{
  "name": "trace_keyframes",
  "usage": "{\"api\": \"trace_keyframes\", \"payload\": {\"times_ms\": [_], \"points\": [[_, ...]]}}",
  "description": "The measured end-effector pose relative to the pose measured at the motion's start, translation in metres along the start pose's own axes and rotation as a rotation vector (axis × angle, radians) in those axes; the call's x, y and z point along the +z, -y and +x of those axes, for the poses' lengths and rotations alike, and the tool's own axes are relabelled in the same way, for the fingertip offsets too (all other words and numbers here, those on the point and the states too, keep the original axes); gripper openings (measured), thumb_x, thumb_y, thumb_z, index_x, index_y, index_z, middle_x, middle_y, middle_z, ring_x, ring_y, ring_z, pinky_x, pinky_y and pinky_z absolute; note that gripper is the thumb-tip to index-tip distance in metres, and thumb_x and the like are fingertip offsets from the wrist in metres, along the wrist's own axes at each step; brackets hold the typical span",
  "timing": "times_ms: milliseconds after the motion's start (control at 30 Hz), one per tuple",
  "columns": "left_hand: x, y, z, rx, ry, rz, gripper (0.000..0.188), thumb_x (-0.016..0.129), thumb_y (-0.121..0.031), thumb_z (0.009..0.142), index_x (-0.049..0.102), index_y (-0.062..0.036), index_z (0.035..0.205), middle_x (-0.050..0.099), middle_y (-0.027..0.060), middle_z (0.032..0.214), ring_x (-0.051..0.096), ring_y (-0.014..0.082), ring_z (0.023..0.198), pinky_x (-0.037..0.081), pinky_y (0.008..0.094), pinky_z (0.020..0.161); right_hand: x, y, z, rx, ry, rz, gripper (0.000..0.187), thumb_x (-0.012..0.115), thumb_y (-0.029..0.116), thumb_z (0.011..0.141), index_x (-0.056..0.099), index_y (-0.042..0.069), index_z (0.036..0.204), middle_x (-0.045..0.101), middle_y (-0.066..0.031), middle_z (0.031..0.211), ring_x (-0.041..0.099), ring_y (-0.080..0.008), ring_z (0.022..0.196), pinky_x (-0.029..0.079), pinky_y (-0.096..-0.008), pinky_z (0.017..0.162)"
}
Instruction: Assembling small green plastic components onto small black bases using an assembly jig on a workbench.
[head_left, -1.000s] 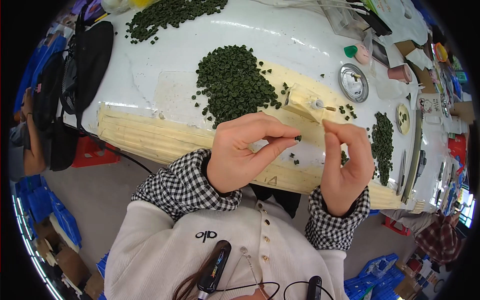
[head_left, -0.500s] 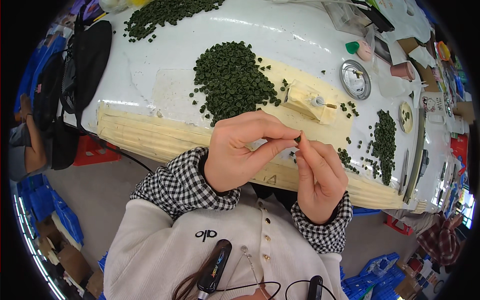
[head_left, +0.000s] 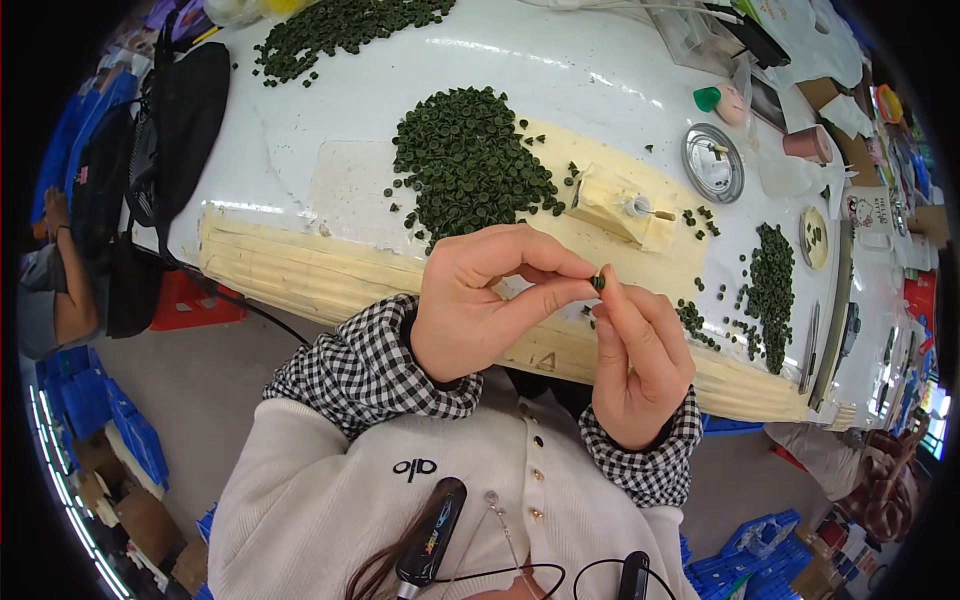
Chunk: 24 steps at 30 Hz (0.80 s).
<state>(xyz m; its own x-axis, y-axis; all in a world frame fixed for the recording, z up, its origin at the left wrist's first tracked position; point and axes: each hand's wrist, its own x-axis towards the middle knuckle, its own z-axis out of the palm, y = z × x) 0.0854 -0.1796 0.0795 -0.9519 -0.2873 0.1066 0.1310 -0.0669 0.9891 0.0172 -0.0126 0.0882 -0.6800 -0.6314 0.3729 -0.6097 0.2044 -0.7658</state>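
At twelve o'clock, the pile (head_left: 470,165) is showing dark green, and the tiny piece (head_left: 598,283) at three is looking dark green too. Black and white checks are covering the left cuff (head_left: 375,358) at eight and the right cuff (head_left: 645,458) at four. The sweater (head_left: 480,445) is looking creamy white at six.

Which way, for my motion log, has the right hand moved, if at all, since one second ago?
Yes: the right hand moved left and nearer the body, away from the round metal dish.
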Motion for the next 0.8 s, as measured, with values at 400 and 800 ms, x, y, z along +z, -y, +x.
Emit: {"api": "trace_keyframes", "payload": {"times_ms": [400, 800], "points": [[-0.0008, -0.0006, 0.0003, -0.013, -0.006, 0.008, 0.019, 0.067, 0.01, 0.083, 0.067, 0.0045, 0.101, 0.067, 0.0137, 0.098, 0.065, 0.0166, 0.088, 0.052, 0.027, 0.079, 0.0, -0.0007, -0.0032, -0.001, -0.01, 0.01, 0.04, 0.068, -0.007, 0.078, 0.066, -0.003, 0.118, 0.066, -0.0142, 0.096, 0.06, -0.0237, 0.076, 0.049, -0.0297, 0.069], [-0.0013, -0.0009, 0.0022, 0.031, 0.016, 0.076, 0.018, 0.067, 0.011, 0.082, 0.069, 0.0037, 0.099, 0.068, 0.0139, 0.094, 0.066, 0.0187, 0.087, 0.052, 0.0274, 0.076, -0.0041, -0.0067, -0.0014, -0.059, 0.008, -0.011, 0.038, 0.069, -0.007, 0.077, 0.068, -0.001, 0.115, 0.067, -0.0122, 0.095, 0.06, -0.0226, 0.073, 0.049, -0.0295, 0.065]]}}
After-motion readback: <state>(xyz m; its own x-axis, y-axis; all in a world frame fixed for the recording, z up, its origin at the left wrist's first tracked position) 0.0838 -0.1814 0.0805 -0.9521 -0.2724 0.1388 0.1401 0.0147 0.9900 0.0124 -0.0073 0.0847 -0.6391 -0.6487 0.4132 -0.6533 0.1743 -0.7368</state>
